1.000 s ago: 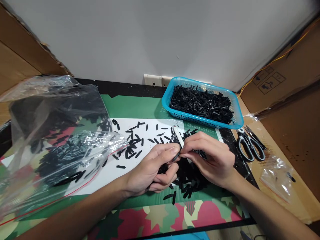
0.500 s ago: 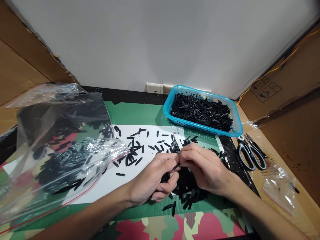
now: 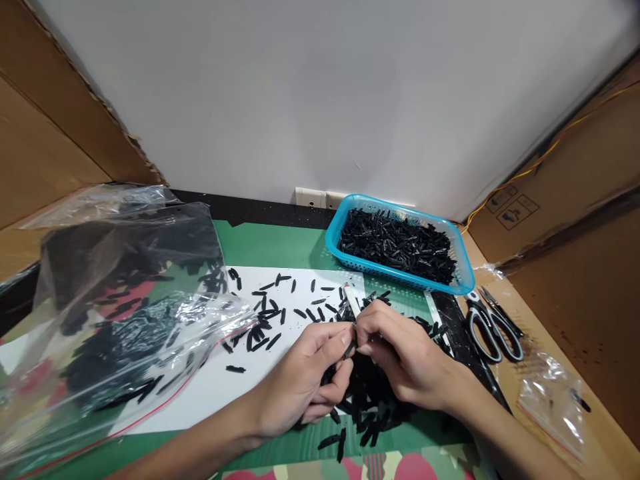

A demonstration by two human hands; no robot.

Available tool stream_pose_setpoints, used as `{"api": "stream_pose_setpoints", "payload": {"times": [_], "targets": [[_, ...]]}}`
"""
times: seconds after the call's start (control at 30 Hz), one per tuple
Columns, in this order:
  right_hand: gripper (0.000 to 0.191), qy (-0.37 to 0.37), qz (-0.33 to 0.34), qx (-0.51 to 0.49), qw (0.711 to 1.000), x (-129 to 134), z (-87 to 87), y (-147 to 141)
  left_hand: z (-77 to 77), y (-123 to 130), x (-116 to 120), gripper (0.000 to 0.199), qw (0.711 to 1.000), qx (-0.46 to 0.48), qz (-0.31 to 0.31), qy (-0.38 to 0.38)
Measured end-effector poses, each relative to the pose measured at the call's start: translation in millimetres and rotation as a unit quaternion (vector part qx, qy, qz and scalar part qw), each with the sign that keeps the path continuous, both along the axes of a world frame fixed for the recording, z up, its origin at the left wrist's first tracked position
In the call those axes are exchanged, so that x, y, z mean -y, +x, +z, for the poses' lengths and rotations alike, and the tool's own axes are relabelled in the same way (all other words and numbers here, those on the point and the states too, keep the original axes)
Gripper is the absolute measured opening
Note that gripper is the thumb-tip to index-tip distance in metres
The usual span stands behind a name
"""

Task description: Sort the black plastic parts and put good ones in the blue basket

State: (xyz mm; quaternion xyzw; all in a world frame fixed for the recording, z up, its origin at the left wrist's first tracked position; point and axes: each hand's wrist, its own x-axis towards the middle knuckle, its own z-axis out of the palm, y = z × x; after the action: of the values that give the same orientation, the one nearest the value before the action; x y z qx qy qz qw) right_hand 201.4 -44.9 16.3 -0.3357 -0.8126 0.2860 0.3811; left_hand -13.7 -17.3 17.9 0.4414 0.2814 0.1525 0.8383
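Note:
My left hand (image 3: pixel 305 377) is closed around several small black strips (image 3: pixel 329 375), with one pinched between thumb and index finger. Touching it at the fingertips is my right hand (image 3: pixel 413 357), closed in a pinch. A narrow white stick-like tool (image 3: pixel 352 301) pokes up from the right hand's fingers; its working end is hidden. Below both hands lies a heap of black strips (image 3: pixel 367 387). More loose strips are scattered over a white sheet (image 3: pixel 205 393) on the green mat (image 3: pixel 270 243).
A blue perforated basket (image 3: pixel 395 271) full of black strips stands behind the hands. At left lies a clear zip bag (image 3: pixel 175 320) with black strips inside. Scissors (image 3: pixel 493 330) and a small clear bag (image 3: pixel 550 400) are at right, beside cardboard walls (image 3: pixel 590 287).
The whole view has shifted, so the basket and mat sit lower in it. Both hands keep the same grip and stay together over the heap.

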Motion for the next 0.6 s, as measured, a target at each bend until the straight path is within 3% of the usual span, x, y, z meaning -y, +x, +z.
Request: {"api": "stream_pose_setpoints", "payload": {"times": [0.27,0.43,0.6], "targets": [[0.017,0.064,-0.069,-0.042,0.995,0.3,1.3,-4.1,6.9,1.2,-3.7,0.040,0.997,0.024,0.054,-0.052],[0.024,0.074,-0.068,-0.025,0.995,2.3,3.1,-4.5,5.5,1.6,-3.8,0.039,0.998,0.018,0.059,-0.015],[0.008,0.083,-0.093,0.001,0.992,5.1,3.0,-7.3,-1.2,3.9,0.0,0.040,0.993,-0.013,0.100,0.068]]}}
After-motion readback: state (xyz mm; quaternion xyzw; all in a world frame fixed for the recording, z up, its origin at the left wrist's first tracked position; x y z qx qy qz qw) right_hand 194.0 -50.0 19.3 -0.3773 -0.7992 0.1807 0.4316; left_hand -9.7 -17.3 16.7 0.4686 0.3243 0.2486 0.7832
